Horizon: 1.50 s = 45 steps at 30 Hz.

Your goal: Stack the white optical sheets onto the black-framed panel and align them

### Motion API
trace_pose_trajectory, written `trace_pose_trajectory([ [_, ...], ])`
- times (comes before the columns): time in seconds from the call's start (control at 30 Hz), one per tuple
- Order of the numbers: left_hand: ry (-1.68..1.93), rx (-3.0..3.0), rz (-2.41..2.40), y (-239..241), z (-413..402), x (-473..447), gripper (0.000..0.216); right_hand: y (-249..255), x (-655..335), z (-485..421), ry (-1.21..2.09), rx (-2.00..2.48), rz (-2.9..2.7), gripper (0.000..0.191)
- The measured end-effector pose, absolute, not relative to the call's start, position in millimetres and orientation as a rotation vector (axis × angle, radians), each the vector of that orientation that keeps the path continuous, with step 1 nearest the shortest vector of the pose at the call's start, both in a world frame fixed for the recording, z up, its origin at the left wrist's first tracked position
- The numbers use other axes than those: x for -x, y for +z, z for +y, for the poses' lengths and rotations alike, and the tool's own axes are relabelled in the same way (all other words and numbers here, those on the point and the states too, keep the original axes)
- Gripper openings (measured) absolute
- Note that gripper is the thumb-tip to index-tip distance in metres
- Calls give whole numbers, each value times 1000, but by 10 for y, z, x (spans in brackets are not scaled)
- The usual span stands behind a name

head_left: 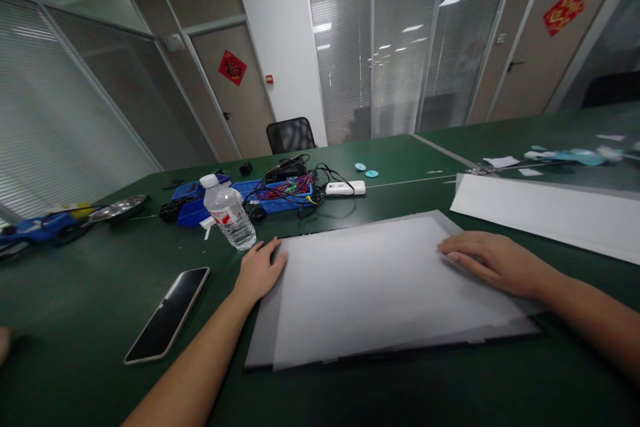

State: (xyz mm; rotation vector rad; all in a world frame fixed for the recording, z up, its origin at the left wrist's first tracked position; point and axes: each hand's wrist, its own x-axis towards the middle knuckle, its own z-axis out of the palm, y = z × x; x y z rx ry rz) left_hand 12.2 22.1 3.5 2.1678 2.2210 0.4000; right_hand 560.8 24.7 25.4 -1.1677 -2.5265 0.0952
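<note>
Step in hand, my read: squaring the translucent sheet [370,287] on the flat panel [261,332]. Sheet lies on top of the panel, panel flat on the counter [85,307]. Left hand [259,270] is palm down by the panel's far left corner, fingers loosely spread, thumb at the sheet's left edge; looks like a press, nothing gripped. Right hand [485,260] is over the sheet's right side, below the panel's far right corner, fingers close together, thumb near them; can't tell if they pinch the sheet.

Fit is off: bare strip along the panel's left edge, near right corner bare, sheet poking past the right edge just above it. Next move seems to call for a slide left plus a small turn, right end toward the wearer, left hand steadying the panel.

Sheet's long axis runs left to right, roughly with the panel's, right end canted away from the wearer. No marks on it, so can't tell which end leads. Bottle [230,217] stands just past the left hand, phone [167,317] lies off the panel's left edge
</note>
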Motion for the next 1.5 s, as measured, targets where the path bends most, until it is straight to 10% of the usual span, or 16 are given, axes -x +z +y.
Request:
trace_pose_trajectory([
  [0.53,417,-2190,2227,8,249,-96,61,220,-5805,351,150,1139,-2470,40],
  [0.83,465,-2166,2244,-38,286,-50,60,-185,-7051,880,-136,2025,-2045,82],
  [1.5,471,-2156,2201,-17,250,-53,59,331,-6195,421,-218,1857,-2208,58],
])
